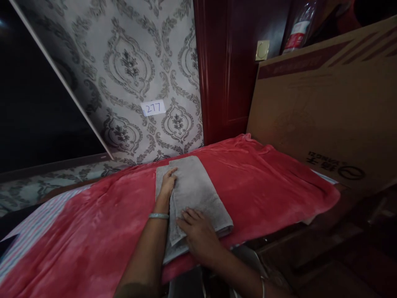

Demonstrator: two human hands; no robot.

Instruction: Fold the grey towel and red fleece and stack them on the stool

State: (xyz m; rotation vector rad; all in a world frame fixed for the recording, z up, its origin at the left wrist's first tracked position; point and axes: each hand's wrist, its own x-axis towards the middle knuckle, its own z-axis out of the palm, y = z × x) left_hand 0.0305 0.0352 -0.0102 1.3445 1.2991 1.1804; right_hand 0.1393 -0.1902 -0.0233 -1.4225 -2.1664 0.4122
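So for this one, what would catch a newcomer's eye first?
Probably the bright red blanket spread across the lower half. On it lies a folded gray cloth, the left hand by its top layer's left edge, the right hand on its near part. Behind, a white card reading 277 stands out on the patterned wall.

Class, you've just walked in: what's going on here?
A person's bare left hand touches the far part of a folded, rectangular grey cloth, at the edge of its upper layer, while the bare right hand lies flat on the near part. The cloth, its lower layer showing along the left, lies on a plush red blanket.
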